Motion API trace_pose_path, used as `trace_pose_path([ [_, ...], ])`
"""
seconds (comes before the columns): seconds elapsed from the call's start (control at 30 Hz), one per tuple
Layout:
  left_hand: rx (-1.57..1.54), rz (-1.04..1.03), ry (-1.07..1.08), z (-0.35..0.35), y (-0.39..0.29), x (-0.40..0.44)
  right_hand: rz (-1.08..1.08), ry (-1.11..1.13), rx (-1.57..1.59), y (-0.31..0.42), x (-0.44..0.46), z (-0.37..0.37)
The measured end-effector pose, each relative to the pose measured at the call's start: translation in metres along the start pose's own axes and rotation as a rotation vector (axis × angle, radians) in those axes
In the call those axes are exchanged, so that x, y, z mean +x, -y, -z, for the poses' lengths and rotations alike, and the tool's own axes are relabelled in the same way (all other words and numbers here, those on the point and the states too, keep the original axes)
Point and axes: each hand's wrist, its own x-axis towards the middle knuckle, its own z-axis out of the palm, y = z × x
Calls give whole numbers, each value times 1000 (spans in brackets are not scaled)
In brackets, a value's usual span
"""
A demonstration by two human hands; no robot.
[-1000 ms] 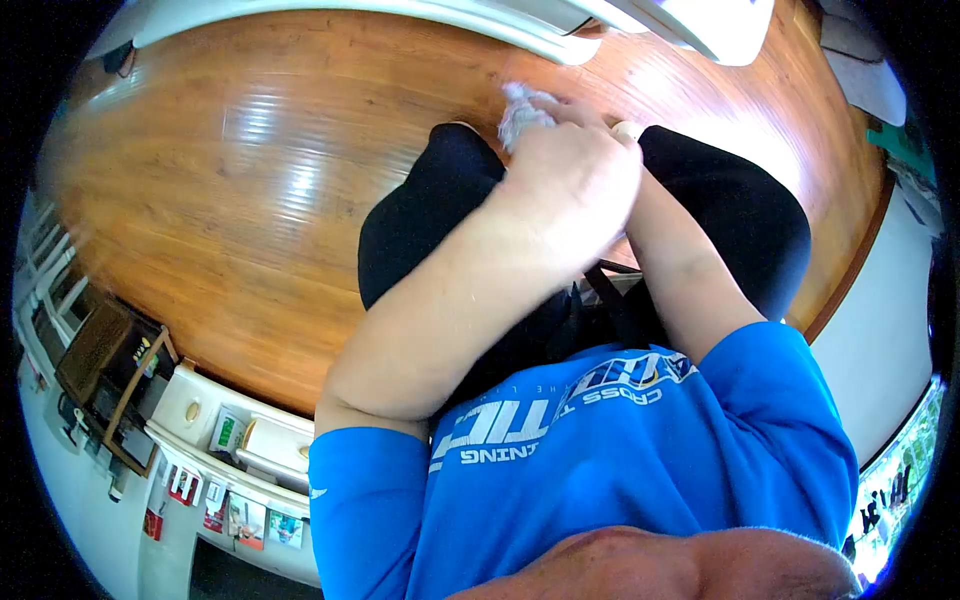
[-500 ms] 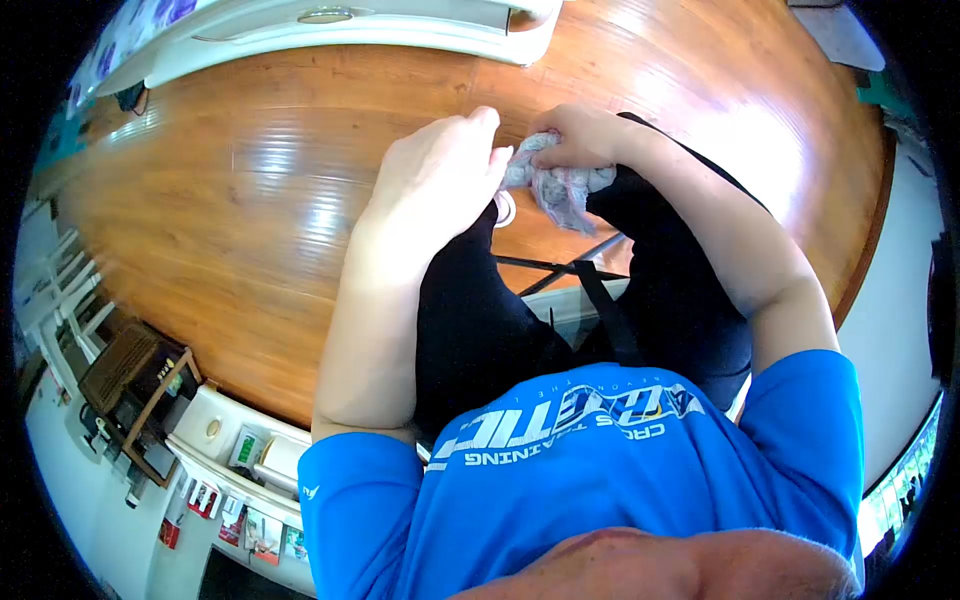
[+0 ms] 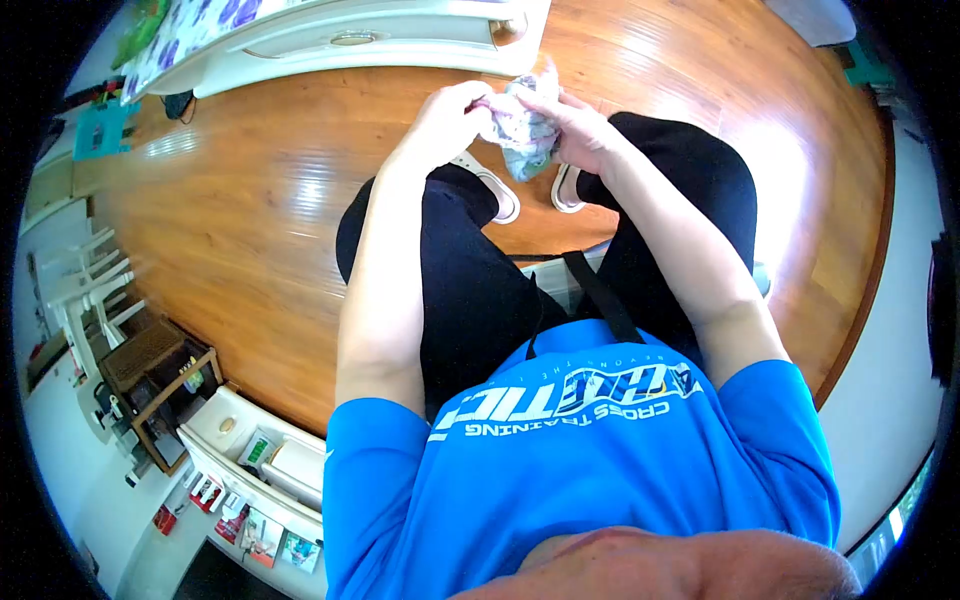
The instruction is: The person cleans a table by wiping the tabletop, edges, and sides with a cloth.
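Observation:
A crumpled pale cloth, whitish with faint pink and grey tints, hangs between both hands above the knees. My left hand pinches its left edge with closed fingers. On the other side, my right hand grips its right part, thumb and fingers closed on the fabric. The cloth's lower end dangles over the gap between the black-trousered legs. Below it are the feet in light slippers, one on the left and one on the right.
White furniture with an oval handle stands ahead, on a glossy wooden floor. At the lower left are a white cabinet and a brown wooden stand. White chairs stand at the far left. A light container lies between the legs.
Both hands have moved up and forward with the cloth. The left hand has come in to the cloth's left edge. The legs have spread, showing both slippers, and the view has shifted.

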Motion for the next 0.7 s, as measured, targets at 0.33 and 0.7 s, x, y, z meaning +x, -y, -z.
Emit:
trace_pose_path([
  [0.33, -682, 6, -18, -68, -71, -75, 81, 166, 354, -26, -9, 18],
  [0.7, -1861, -277, -210, -20, -60, -81, 25, 481, -104, 18, -54, 18],
])
